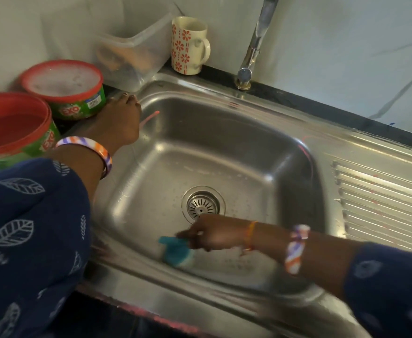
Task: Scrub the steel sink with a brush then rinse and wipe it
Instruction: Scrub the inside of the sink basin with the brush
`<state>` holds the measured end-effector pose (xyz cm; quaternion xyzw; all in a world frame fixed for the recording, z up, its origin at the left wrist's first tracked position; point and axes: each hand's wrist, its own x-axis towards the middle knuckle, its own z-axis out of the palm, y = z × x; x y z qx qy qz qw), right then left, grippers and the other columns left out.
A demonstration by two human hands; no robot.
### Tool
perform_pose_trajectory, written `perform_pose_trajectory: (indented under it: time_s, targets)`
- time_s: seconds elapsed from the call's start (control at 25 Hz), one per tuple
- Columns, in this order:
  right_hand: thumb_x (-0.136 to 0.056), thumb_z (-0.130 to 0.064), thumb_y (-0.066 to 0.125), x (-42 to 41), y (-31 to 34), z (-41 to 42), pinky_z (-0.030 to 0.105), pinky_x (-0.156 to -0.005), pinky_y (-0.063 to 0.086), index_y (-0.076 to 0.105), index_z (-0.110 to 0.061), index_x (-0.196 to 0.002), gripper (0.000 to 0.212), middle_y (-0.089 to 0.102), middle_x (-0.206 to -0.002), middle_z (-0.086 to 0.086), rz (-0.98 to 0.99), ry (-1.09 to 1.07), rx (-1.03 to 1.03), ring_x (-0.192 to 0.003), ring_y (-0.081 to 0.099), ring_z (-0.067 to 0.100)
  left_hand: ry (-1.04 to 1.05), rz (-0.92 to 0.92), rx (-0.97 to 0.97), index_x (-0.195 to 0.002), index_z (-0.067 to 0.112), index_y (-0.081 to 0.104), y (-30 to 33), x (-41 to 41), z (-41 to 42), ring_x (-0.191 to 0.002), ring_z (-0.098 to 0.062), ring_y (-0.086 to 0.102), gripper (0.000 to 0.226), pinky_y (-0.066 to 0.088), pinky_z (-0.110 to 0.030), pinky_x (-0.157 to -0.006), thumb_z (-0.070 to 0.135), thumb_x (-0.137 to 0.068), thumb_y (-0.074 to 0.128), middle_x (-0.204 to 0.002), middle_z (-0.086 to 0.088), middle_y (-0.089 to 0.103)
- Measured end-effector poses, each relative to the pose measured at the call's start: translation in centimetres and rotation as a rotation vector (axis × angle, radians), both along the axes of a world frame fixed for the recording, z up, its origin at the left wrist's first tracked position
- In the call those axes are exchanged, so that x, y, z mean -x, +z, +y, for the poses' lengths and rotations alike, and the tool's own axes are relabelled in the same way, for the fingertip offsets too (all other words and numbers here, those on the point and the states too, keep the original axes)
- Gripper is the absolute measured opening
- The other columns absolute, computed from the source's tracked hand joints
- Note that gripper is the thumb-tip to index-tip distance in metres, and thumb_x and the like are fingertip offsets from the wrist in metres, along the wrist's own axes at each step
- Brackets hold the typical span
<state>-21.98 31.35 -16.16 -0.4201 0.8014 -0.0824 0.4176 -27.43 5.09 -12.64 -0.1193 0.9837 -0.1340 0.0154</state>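
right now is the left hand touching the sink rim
Touching. The head view shows the left hand lying flat on the sink rim at its back left corner, no gap visible beneath the palm.

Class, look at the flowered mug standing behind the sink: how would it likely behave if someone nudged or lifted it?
The mug looks ceramic, so probably stiff, fairly heavy for its size and breakable if knocked. It stands upright on the dark ledge near the sink edge, so a hard nudge might tip it into the basin. Its handle should give a secure hold.
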Motion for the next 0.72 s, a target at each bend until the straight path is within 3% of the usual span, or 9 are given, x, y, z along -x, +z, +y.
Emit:
perform_pose_trajectory:
  time_s: [0.08, 0.12, 0.2, 0.28, 0.4, 0.44, 0.56, 0.64, 0.72]
  targets:
    - [-0.097, -0.026, 0.043, -1.6, -0.5, -3.9, 0.031, -0.083, 0.046, 0.051, -0.020, -0.134, 0.038, 0.060, -0.122, 0.018, 0.144, 0.048, 0.066, -0.104, 0.060, 0.032, 0.001, -0.009, -0.002, -0.135, -0.003, 0.040, 0.2, -0.1, 0.0, -0.135, -0.032, 0.030, 0.052, 0.030, -0.044, -0.108, 0.010, -0.087, 0.054, -0.142, -0.020, 0.036]
    - [-0.098, -0.029, 0.040, -1.8, 0.1, -4.6, 0.031, -0.085, 0.045, 0.052, -0.018, -0.133, 0.038, 0.059, -0.124, 0.018, 0.170, 0.041, 0.050, -0.110, 0.058, 0.033, -0.002, -0.008, -0.006, -0.136, -0.003, 0.039, 0.2, -0.1, 0.0, -0.136, -0.032, 0.029, 0.052, 0.029, -0.044, -0.108, 0.010, -0.087, 0.053, -0.143, -0.020, 0.035]
    - [-0.099, -0.025, 0.041, -1.5, 2.5, -3.2, 0.019, -0.073, 0.041, 0.055, -0.011, -0.129, 0.037, 0.062, -0.120, 0.019, 0.134, 0.062, -0.016, -0.103, 0.060, 0.028, -0.003, -0.003, -0.020, -0.136, -0.003, 0.039, 0.2, -0.1, 0.0, -0.136, -0.032, 0.028, 0.053, 0.028, -0.044, -0.110, 0.010, -0.087, 0.053, -0.144, -0.020, 0.034]
    - [-0.098, -0.013, 0.043, -1.0, 5.6, -0.1, 0.005, -0.050, 0.034, 0.051, -0.009, -0.134, 0.037, 0.059, -0.126, 0.018, 0.062, 0.066, -0.175, -0.096, 0.055, 0.025, -0.008, -0.001, -0.027, -0.136, -0.003, 0.038, 0.1, 0.0, -0.1, -0.136, -0.033, 0.029, 0.055, 0.028, -0.044, -0.110, 0.011, -0.086, 0.055, -0.143, -0.020, 0.035]
    - [-0.098, -0.010, 0.042, 0.1, 7.7, 4.7, -0.001, -0.048, 0.032, 0.044, -0.012, -0.138, 0.041, 0.055, -0.133, 0.012, 0.078, 0.084, -0.338, -0.115, 0.051, 0.027, -0.013, 0.007, -0.046, -0.134, -0.003, 0.041, -0.2, 0.1, -0.6, -0.134, -0.033, 0.031, 0.053, 0.029, -0.044, -0.108, 0.009, -0.085, 0.055, -0.141, -0.020, 0.037]
    - [-0.097, -0.014, 0.043, 0.3, 6.8, 5.9, 0.001, -0.055, 0.033, 0.046, -0.016, -0.138, 0.041, 0.056, -0.133, 0.010, 0.082, 0.108, -0.349, -0.119, 0.051, 0.026, -0.013, 0.011, -0.057, -0.134, -0.003, 0.042, -0.1, 0.2, -0.6, -0.134, -0.033, 0.031, 0.052, 0.029, -0.044, -0.108, 0.008, -0.085, 0.055, -0.141, -0.020, 0.037]
    - [-0.097, -0.023, 0.045, 0.0, 2.5, 4.6, 0.025, -0.086, 0.042, 0.047, -0.027, -0.137, 0.041, 0.061, -0.125, 0.011, 0.160, 0.155, -0.217, -0.113, 0.056, 0.026, -0.028, 0.004, -0.066, -0.134, -0.002, 0.042, 0.1, 0.3, -0.7, -0.134, -0.033, 0.031, 0.051, 0.029, -0.044, -0.108, 0.007, -0.085, 0.055, -0.142, -0.020, 0.036]
    - [-0.099, -0.027, 0.040, -0.7, -0.1, 0.5, 0.032, -0.088, 0.044, 0.044, -0.030, -0.138, 0.040, 0.059, -0.125, 0.013, 0.244, 0.138, -0.060, -0.113, 0.056, 0.029, -0.024, -0.001, -0.070, -0.134, -0.001, 0.042, 0.2, 0.2, -0.7, -0.135, -0.033, 0.030, 0.051, 0.028, -0.044, -0.109, 0.006, -0.085, 0.055, -0.142, -0.019, 0.035]
    - [-0.100, -0.028, 0.036, -1.7, 0.0, -3.6, 0.031, -0.082, 0.043, 0.042, -0.032, -0.139, 0.040, 0.057, -0.126, 0.012, 0.314, 0.147, 0.075, -0.115, 0.055, 0.031, -0.019, -0.010, -0.081, -0.136, -0.001, 0.040, 0.3, 0.2, -0.7, -0.137, -0.033, 0.027, 0.052, 0.027, -0.044, -0.109, 0.004, -0.086, 0.055, -0.144, -0.019, 0.034]
